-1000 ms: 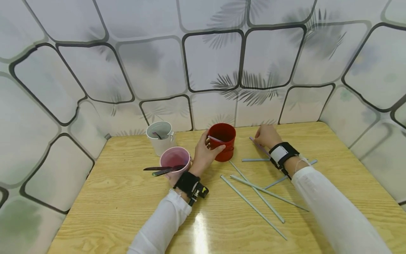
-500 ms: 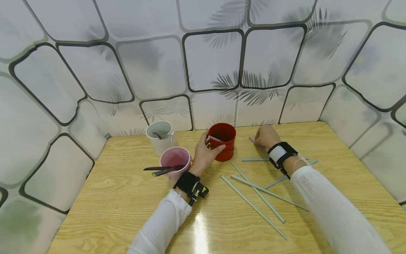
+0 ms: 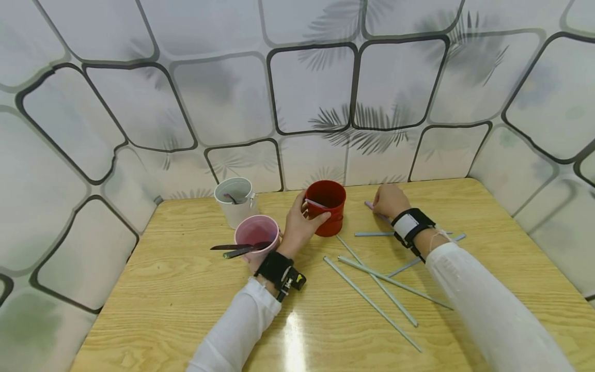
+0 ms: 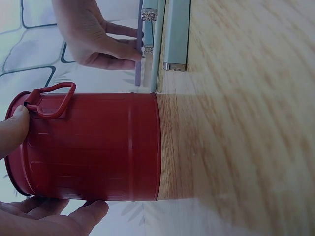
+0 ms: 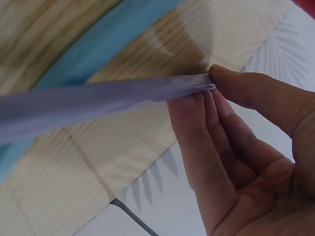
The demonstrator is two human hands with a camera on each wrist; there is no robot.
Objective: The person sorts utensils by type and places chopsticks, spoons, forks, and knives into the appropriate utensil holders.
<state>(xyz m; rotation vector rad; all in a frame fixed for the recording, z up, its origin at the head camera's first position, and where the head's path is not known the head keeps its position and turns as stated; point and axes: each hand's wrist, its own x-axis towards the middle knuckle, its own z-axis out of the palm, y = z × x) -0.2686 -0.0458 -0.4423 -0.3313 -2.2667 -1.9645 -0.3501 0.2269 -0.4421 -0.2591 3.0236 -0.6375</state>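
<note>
My left hand [image 3: 297, 222] grips the small red metal bucket [image 3: 332, 221] by its upper part, fingers and thumb on opposite sides. The bucket stands upright, with a thin pale purple stick [image 3: 316, 203] lying across its near rim into the mouth. In the left wrist view, a looped handle [image 4: 64, 101] sits by the thumb. Right of the bucket, my right hand [image 3: 391, 200] pinches one end of a long thin purple wrapped straw [image 5: 123, 93] between thumb and fingers. Part of that straw is hidden behind the hand and wrist in the head view.
A pink bucket [image 3: 246, 225] holding dark-handled cutlery [image 3: 232, 247] stands left of my left hand. Behind it is a white bucket [image 3: 234, 214] with a utensil inside. Several pale green straws [image 3: 372, 299] and blue straws [image 3: 374, 234] lie crossed on the wooden table [image 3: 162, 289]. A patterned curtain closes off the back.
My right hand and wrist shift very slightly, with the purple straw still pinched. The left hand and the red bucket stay in place.
</note>
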